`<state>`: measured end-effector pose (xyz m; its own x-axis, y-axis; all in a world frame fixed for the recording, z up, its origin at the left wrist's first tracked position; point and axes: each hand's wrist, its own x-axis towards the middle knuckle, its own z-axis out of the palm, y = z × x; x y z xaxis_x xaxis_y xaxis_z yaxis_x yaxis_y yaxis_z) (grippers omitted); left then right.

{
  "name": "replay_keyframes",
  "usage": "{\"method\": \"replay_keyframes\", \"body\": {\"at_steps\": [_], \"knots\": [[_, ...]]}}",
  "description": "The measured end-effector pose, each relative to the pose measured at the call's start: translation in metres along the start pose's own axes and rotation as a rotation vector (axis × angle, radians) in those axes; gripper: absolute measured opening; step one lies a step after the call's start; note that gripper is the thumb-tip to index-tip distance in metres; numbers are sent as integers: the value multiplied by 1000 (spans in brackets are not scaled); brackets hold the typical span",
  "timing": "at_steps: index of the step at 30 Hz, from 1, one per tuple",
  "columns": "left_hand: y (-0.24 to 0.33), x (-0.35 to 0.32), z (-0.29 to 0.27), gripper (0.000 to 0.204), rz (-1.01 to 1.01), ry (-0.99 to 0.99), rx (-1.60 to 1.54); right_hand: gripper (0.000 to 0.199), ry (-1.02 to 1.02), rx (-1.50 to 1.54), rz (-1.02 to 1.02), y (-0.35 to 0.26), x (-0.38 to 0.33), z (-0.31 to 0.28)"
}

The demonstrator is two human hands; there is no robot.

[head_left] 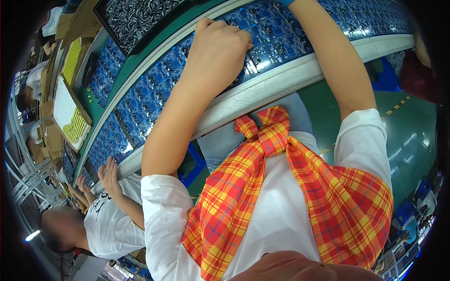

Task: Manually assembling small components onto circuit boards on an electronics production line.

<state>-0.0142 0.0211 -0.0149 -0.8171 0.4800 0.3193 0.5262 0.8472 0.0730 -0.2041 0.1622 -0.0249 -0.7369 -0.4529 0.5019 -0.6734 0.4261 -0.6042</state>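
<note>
My left hand (219,49) is over the blue circuit boards (154,89), its fingers curled down and closed. Whatever they may hold is hidden under the knuckles. The boards lie in a long row along the line, carrying small silver and dark parts. My right forearm (335,56) reaches across the boards on the right and leaves at the upper edge. A bit of blue (285,2) shows at its wrist, and the hand itself is out of the picture.
A black tray (125,49) heaped with small metallic parts stands beyond the line. Farther left are a white tray (63,105) with yellow parts and more boards. A pale rail (276,83) edges the line before me. A co-worker's hand (110,178) is at the left.
</note>
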Motion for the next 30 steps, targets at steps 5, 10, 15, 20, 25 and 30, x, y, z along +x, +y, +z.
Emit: {"method": "replay_keyframes", "body": {"at_steps": [5,10,15,20,25,30], "knots": [[-3,-2,1,11,-2,-3,0,25,2,25,-12,2,0,1],[-6,-1,-1,10,5,-13,-21,25,5,59,-10,3,1,4],[-7,-3,1,9,20,9,-12,24,-24,65,23,3,1,9],[-11,-4,6,7,9,-30,-22,25,4,52,1,11,4,17],[-14,-6,6,7,68,-3,-22,26,16,100,-33,13,4,19],[-17,-7,4,10,126,-7,25,24,38,101,-58,5,-1,15]]}}
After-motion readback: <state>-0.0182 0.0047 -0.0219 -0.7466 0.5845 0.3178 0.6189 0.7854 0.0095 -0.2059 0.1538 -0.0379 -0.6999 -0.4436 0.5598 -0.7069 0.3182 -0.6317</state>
